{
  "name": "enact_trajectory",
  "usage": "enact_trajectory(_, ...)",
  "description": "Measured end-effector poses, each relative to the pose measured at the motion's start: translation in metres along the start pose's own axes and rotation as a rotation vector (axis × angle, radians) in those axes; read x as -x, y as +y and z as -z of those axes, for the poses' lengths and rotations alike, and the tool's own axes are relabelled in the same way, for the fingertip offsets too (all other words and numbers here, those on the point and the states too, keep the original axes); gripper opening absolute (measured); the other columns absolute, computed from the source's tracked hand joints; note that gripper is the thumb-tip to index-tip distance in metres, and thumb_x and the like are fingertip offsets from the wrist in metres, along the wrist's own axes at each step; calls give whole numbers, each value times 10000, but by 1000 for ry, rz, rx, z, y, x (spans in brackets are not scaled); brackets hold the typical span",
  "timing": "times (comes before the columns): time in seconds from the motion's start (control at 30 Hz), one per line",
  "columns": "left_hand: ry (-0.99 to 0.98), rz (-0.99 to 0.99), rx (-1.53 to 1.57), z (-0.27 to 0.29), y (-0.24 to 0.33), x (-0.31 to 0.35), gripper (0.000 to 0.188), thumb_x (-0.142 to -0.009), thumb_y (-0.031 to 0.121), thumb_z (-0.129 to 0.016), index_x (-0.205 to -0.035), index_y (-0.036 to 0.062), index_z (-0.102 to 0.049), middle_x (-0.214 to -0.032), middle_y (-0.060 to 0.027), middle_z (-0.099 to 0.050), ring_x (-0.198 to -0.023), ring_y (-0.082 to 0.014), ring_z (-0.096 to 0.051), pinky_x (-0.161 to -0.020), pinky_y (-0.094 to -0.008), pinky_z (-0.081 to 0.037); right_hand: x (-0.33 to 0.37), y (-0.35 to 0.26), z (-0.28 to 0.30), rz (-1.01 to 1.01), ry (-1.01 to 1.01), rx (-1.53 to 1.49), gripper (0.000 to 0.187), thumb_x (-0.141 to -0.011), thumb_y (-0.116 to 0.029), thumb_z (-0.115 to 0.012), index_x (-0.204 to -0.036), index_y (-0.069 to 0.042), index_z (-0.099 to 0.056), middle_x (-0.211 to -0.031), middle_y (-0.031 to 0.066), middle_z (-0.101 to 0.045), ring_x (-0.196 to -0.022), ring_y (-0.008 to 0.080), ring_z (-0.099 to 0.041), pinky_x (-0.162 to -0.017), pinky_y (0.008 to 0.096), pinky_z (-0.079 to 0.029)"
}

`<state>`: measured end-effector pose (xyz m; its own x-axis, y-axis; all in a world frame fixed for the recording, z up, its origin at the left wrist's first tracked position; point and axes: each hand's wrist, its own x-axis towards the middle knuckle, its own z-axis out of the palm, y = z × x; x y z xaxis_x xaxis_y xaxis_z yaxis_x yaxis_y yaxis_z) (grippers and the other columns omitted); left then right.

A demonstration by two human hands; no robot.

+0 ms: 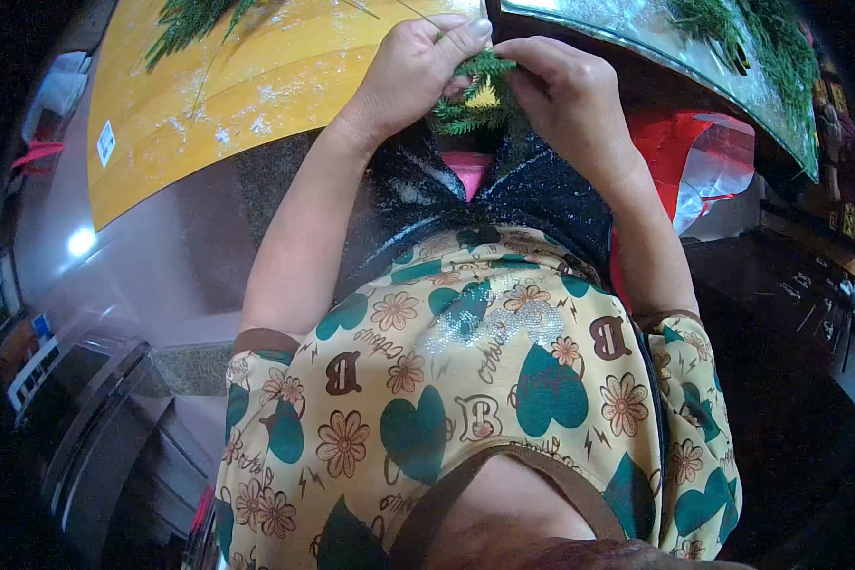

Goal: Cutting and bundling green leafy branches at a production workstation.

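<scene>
Both hands meet at the top middle, over my lap. Between them hangs a green artificial pine sprig (pixel 470 116) with needle-like leaves. My left hand (pixel 404 81) is closed, its thumb and fingers pinching the sprig's upper end. My right hand (pixel 570 95) curls in from the other side, its fingertips bent against the sprig near the left thumb. The exact spot where the fingers meet is partly covered by the hands. A thin stem or wire sticks out above the left hand.
A yellow board or tabletop (pixel 256 119), strewn with white flecks, carries another green sprig (pixel 195 27) at its far side. To the right, a glass-edged table (pixel 627 33) bears more greenery (pixel 779 71). Below it stands a red and clear plastic bag (pixel 665 157). White flecks dust my dark trousers (pixel 404 180).
</scene>
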<state>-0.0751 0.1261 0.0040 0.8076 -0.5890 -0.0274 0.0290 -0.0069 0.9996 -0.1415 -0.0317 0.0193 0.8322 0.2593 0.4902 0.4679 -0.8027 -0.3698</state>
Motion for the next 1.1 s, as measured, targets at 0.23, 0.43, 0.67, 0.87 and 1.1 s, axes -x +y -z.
enact_trajectory(0.23, -177, 216, 583, 6, -5, 3, 298, -901, 288, -501, -747, 35, -531, -534, 12, -440, -483, -65, -448, -496, -206, -420, -8, -10, 13, 277, 37, 376, 194, -724, -44, -642, -917, -52, -617, -702, 81, -569, -651, 228, -586, -607, 285, -494)
enact_trajectory(0.43, -463, 50, 649, 5, -6, 1, 331, -892, 324, -514, -751, 28, -552, -600, -12, -502, -552, -81, -497, -535, -209, -433, -14, -6, 19, 320, 6, 280, 142, -781, -125, -626, -880, -24, -607, -708, 49, -576, -646, 169, -575, -582, 248, -462)
enact_trajectory(0.67, 23, -461, -147, -13, -13, 3, 282, -875, 293, -548, -825, 22, -612, -731, -31, -616, -671, -91, -566, -621, -213, -461, 3, 16, -16, -950, 51, -1435, 255, -877, -269, -547, -804, -32, -607, -728, -19, -575, -681, 61, -537, -591, 200, -409)
enact_trajectory(0.87, 114, -222, 85, -17, -14, 3, 195, -856, 232, -586, -784, 52, -563, -642, 29, -486, -550, -37, -433, -516, -188, -369, -10, 8, -10, -957, 31, -1039, 209, -851, -220, -569, -904, -19, -588, -811, 34, -576, -734, 109, -541, -635, 235, -430)
enact_trajectory(1.1, 152, -60, 524, -8, -27, -4, 175, -848, 220, -591, -798, 56, -556, -648, 43, -472, -530, -37, -399, -502, -186, -342, -18, -33, -4, -247, 480, 39, 263, -750, -106, -626, -981, -2, -553, -880, 115, -552, -766, 227, -534, -654, 328, -439)
